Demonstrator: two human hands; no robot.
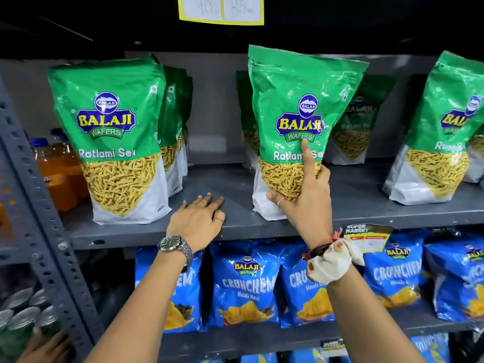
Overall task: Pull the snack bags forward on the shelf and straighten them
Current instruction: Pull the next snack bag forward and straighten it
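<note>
Green and white Ratlami Sev snack bags stand on a grey metal shelf [235, 221]. My right hand [303, 195] grips the lower front of the middle bag [296, 100], index finger pointing up across its label; the bag stands near the shelf's front edge, tilted slightly. My left hand [199, 218] rests flat on the bare shelf, fingers apart, holding nothing, between the middle bag and the left bag [112, 137]. More bags stand behind the left one [175, 113] and further back behind the middle one [353, 121]. Another bag [440, 132] stands at the right.
Blue Crunchem chip bags [243, 284] fill the shelf below. Orange drink bottles [57, 174] stand to the left beyond the perforated grey upright [31, 195]. Cans [23, 310] sit lower left. A yellow price tag [221, 9] hangs above; a label [366, 237] clips the shelf edge.
</note>
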